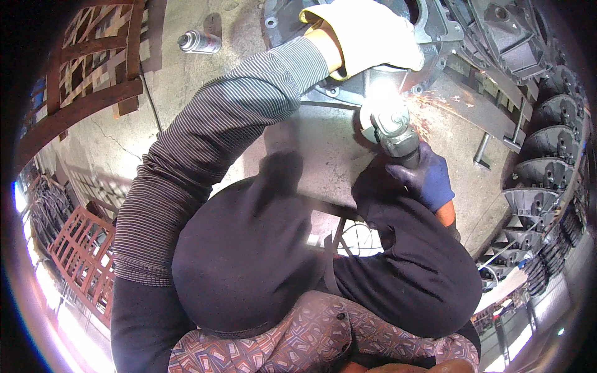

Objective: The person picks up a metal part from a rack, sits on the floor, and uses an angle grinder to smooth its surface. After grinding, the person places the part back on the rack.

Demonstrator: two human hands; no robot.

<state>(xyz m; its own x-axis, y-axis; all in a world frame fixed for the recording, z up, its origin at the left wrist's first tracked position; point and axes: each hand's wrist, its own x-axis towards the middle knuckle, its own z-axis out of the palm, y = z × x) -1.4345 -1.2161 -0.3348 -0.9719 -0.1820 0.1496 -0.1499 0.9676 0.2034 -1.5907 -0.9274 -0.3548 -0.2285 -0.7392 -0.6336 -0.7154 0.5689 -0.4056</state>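
My left hand, in a pale yellow work glove, presses down on a grey cast metal housing at the top of the view. My right hand, in a blue glove, grips the body of a grey angle grinder. The grinder's head meets the lower edge of the housing, and orange sparks fly off to the right. Both rest over a grey metal worktable. A striped sleeve covers my left arm and a dark sleeve covers my right.
A spray can lies on the concrete floor at upper left. Rust-red metal racks stand on the left. Rows of dark cast housings are stacked along the right. A metal bar lies on the table's right side.
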